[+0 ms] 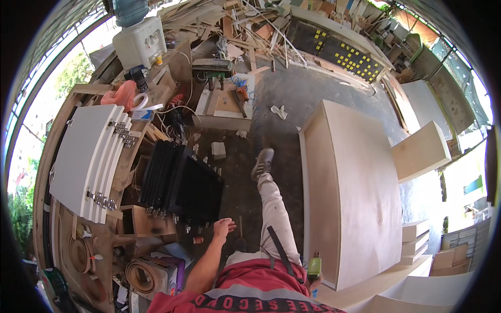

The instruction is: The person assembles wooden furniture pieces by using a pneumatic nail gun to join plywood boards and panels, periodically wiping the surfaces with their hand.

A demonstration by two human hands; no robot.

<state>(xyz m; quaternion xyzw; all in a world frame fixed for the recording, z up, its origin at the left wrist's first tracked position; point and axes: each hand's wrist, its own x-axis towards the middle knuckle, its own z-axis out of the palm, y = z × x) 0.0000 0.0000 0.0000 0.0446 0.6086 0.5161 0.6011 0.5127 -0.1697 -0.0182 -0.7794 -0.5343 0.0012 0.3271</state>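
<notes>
My left hand (224, 227) hangs in the air over the dark floor, its fingers loosely stretched with nothing in them. Just beyond it to the left stands a row of black panels (195, 185) with metal hinges along their edges. At my right hip, my right hand (315, 284) is closed around a green handheld tool (314, 266). Its exact kind cannot be made out, and part of that hand is hidden. Close beside the tool is a large pale wooden cabinet box (365, 203). One of my legs reaches forward in a stride.
White hinged panels (86, 156) lean on the left workbench (122, 177). A water dispenser (141, 44) stands far left, near a low work table (224, 101) bearing tools. Wood scraps (245, 26) pile up at the back. Coiled edge banding (141, 277) sits near left. A board (421, 152) juts beyond the cabinet.
</notes>
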